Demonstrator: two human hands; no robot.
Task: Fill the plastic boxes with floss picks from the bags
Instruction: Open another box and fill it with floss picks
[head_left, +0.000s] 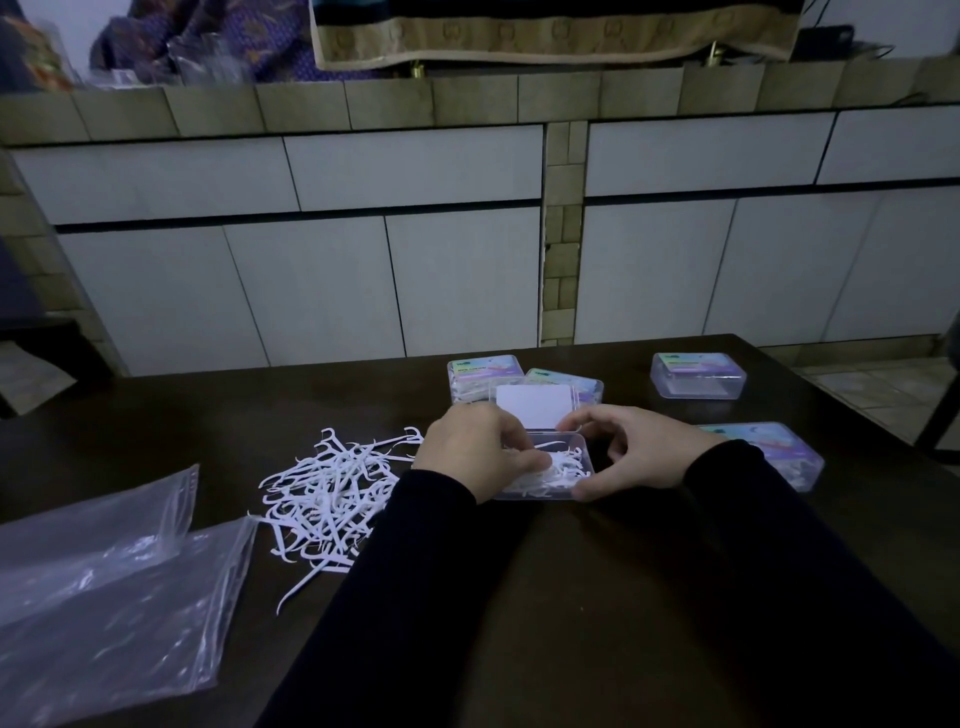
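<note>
An open clear plastic box (577, 451) lies on the dark table (519, 571), its lid (535, 408) tipped up behind it. White floss picks (558, 470) lie inside it. My left hand (475, 449) reaches into the box from the left, fingers curled over picks there. My right hand (641, 449) holds the box's right side, thumb at the near corner. A loose heap of white floss picks (324, 493) spreads on the table left of my left hand. Two clear plastic bags (104, 597) lie flat at the near left.
Closed labelled boxes stand behind the open one (483, 376) (569, 383), at the far right (698, 374) and beside my right forearm (779, 452). A tiled counter with white cabinet doors (415, 260) rises beyond the table's far edge.
</note>
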